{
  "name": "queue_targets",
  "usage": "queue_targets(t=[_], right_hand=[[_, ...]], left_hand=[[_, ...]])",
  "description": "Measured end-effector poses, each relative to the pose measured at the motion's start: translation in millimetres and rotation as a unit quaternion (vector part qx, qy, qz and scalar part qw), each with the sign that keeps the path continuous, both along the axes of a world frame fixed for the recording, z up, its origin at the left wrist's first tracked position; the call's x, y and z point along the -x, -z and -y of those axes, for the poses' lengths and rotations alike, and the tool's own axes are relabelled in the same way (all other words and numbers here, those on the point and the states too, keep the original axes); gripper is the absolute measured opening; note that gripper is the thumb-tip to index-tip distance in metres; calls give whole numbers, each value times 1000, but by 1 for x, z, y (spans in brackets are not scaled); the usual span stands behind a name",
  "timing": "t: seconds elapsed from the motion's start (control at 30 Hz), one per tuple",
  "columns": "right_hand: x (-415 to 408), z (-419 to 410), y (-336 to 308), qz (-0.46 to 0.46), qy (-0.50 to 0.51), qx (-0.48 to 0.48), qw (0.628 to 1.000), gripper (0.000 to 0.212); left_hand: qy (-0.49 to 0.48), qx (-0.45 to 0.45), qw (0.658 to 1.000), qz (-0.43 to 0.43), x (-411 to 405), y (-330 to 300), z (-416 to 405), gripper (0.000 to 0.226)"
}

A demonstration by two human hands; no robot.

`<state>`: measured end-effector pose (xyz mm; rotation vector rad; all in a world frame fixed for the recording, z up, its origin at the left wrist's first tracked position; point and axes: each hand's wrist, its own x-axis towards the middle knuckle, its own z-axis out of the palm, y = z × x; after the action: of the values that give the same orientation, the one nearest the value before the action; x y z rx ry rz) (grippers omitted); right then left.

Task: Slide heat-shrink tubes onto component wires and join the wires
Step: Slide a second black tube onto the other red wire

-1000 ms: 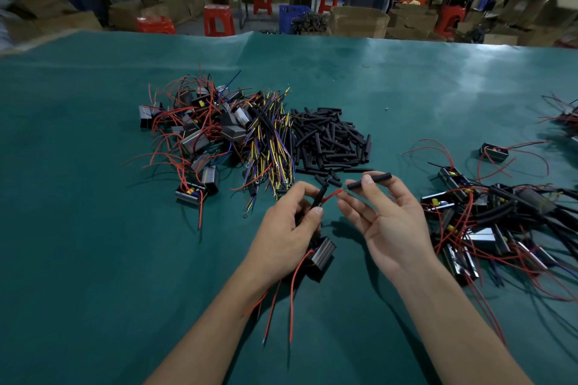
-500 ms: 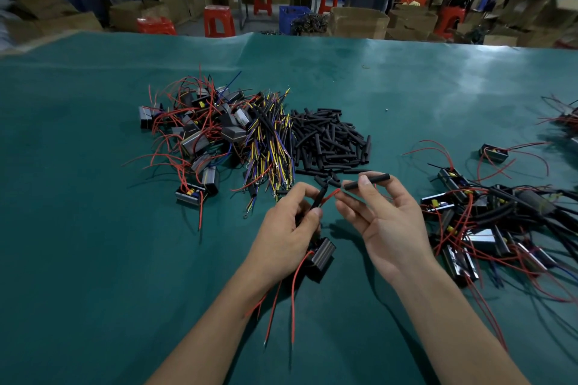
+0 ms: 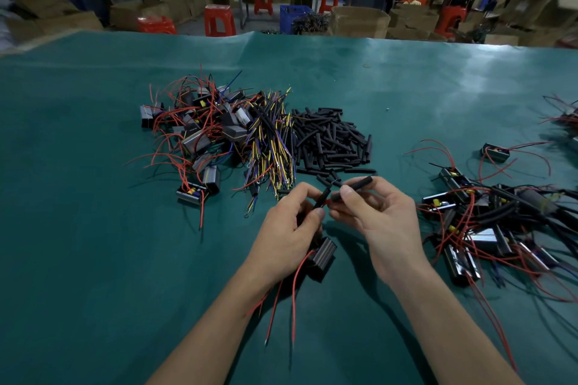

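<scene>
Fingers (image 3: 347, 192) of right hand (image 3: 383, 222) pinch tube (image 3: 353, 187), now nearer left hand (image 3: 291, 228) gripping wire (image 3: 320, 198).

The table (image 3: 93, 166) wears smooth teal sheeting with a faint sheen; heat-shrink tubes (image 3: 328, 141) look matt black; stools (image 3: 219, 20) glossy red plastic; boxes (image 3: 359, 20) plain cardboard.

No readable text, labels, brands, numbers or signs anywhere in view. Component housings on the bench (image 3: 93, 259) carry small yellow patches, too small and blurred to tell as print. Cardboard boxes (image 3: 359, 20) and the blue crate (image 3: 292, 15) beyond the far edge of the bench show no legible marking.
</scene>
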<state>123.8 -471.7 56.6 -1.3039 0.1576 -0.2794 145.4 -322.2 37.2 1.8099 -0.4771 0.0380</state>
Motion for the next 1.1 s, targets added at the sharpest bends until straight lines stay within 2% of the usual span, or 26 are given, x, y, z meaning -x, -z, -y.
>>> queue_targets(t=[0.17,0.27,0.43,0.5,0.67,0.87,1.0,1.1], right_hand=[[-1,3,3,19,-17,146,989,10],[-3,1,6,30,-17,228,973,14],[-4,-7,14,32,-13,294,955,12],[-4,-7,15,20,-19,272,962,13],[-1,-7,7,-6,-63,142,988,13],[0,5,-5,8,-13,12,1000,4],[3,3,-5,9,5,9,1000,3],[2,4,-4,20,27,56,998,3]], left_hand=[[3,6,1000,-15,1,0,0,14],[-13,-24,1000,12,1,1,0,16],[-40,-32,998,24,2,-2,2,13],[-44,-26,998,34,3,-3,1,11],[-48,-21,998,33,3,-2,0,16],[-56,-18,998,17,3,-4,0,20],[-54,-10,998,15,5,-5,-2,20],[-59,-6,998,0,5,-6,-1,17]])
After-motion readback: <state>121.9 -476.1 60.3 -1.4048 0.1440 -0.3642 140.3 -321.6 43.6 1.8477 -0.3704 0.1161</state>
